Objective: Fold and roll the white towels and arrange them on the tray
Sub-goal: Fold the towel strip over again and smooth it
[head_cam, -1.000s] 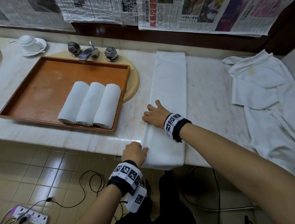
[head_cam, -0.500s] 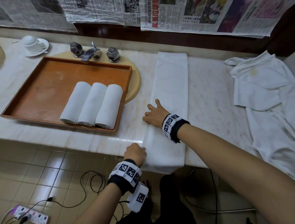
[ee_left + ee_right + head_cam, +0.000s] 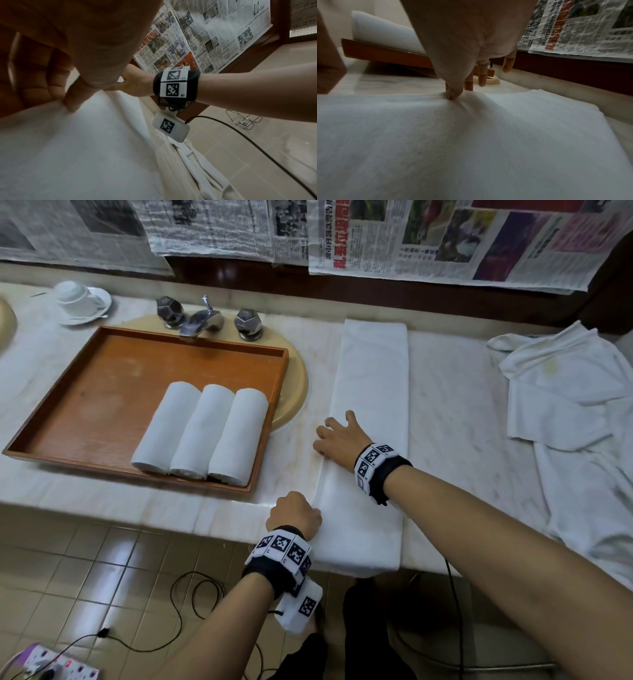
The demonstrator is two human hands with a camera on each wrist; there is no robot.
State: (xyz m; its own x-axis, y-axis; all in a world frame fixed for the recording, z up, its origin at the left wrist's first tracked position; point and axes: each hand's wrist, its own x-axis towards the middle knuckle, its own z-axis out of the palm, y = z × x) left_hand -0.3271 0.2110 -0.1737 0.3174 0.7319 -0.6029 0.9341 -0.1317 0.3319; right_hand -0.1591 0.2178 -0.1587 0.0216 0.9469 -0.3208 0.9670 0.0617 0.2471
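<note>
A white towel (image 3: 373, 392), folded into a long strip, lies across the marble counter with its near end hanging over the front edge. My left hand (image 3: 296, 513) grips the strip's left edge at the counter's front; in the left wrist view its thumb (image 3: 73, 97) presses the towel (image 3: 77, 148) against curled fingers. My right hand (image 3: 337, 436) pinches the same edge farther up; the right wrist view shows its thumb bunching the towel (image 3: 471, 135) while the other fingers spread. Three rolled white towels (image 3: 202, 429) lie side by side in the wooden tray (image 3: 68, 405).
A heap of loose white towels (image 3: 575, 412) covers the counter's right end. The tray sits over a beige sink basin (image 3: 296, 392), below the faucet (image 3: 200, 320). An upturned cup on a saucer (image 3: 77, 297) stands at the back left. Cables (image 3: 191, 594) lie on the tiled floor.
Both hands keep their hold on the towel's left edge in about the same places; only the head view has shifted slightly.
</note>
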